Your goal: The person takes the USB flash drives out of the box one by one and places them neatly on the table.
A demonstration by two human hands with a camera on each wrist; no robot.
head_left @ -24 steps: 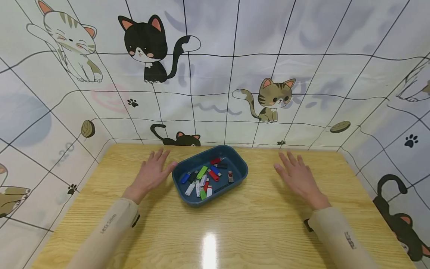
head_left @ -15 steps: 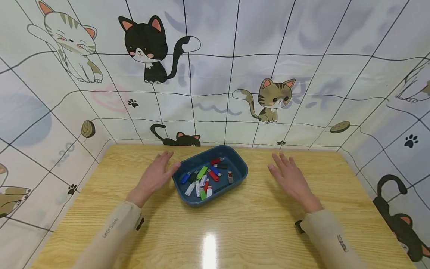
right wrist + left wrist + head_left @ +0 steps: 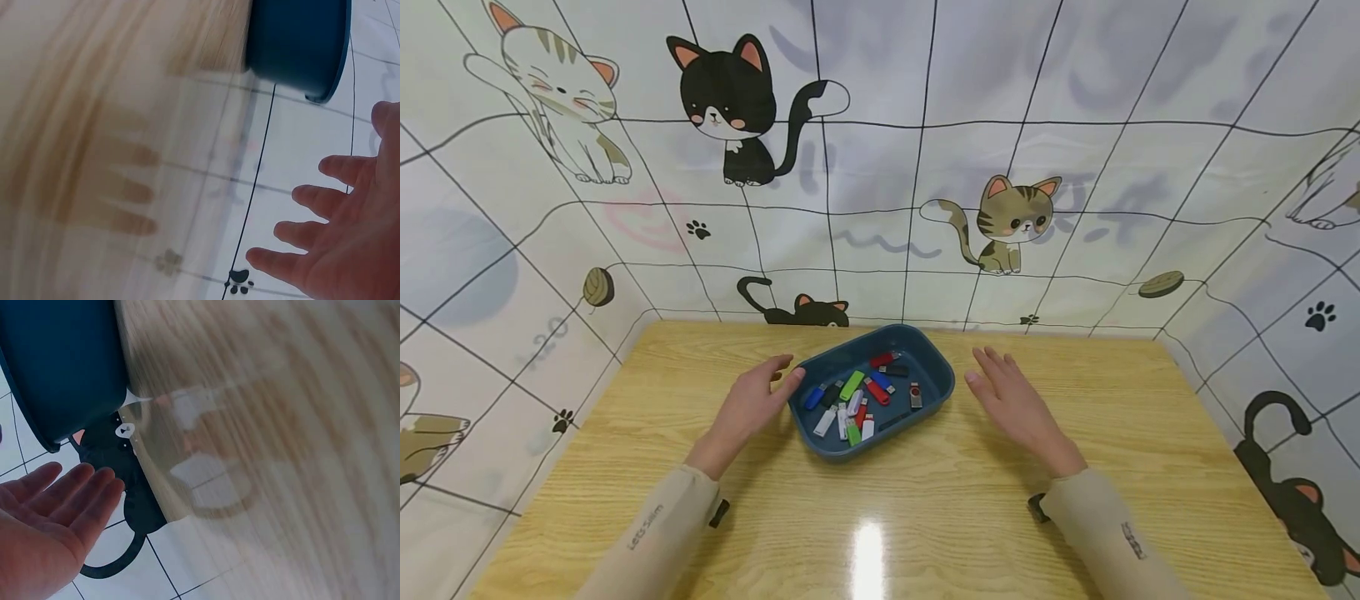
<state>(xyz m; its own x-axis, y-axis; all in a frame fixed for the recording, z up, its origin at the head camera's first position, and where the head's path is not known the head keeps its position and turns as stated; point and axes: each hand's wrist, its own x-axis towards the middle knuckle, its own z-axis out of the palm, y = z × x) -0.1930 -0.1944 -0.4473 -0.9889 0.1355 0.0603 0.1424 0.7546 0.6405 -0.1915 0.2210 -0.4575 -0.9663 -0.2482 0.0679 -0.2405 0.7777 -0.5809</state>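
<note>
Tray (image 3: pixel 936 372) in dark blue stands on the worktop (image 3: pixel 958 508), toward the far side and a little left of the middle, turned so that its right end is the farther one. Inside lie small USB sticks (image 3: pixel 852 386), loose, more of them at left. The left hand (image 3: pixel 751 410) is just beside its left end, with the thumb near the rim; whether it touches, I cannot tell from where I stand. The right hand (image 3: pixel 1019 414) is to the right of the tray, apart from it. The grip of both hands is wide, and nothing is held. I judge the tray to be light and stiff, probably of smooth plastic, so it may slide easily. Good places to take hold are the two short ends, under the rim, keeping it level, because the sticks may slip about inside.
</note>
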